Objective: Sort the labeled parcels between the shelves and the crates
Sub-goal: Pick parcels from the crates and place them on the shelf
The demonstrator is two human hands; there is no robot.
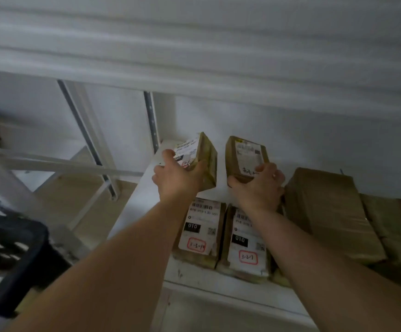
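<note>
- Nearest, below both wrists: two labeled parcels (200, 232) lie flat at the shelf (144, 188) front. Don't drag forearms over them.
- Left hand (176, 177) clasps a tilted box (198, 159), thumb on its label. Level it before moving it.
- Right hand (258, 185) closes over the near end of a second box (246, 156); large brown parcel (326, 212) just right of that grip, so keep clear.
- Beyond both grips: bare shelf back.
- Crate (10, 255) sits well left, behind the left elbow.

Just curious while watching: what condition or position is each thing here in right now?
Left hand: gripping the tilted parcel.
Right hand: gripping the rear parcel.
Two labeled parcels: flat, side by side on the shelf.
Plain parcels: lying flat, right.
</note>
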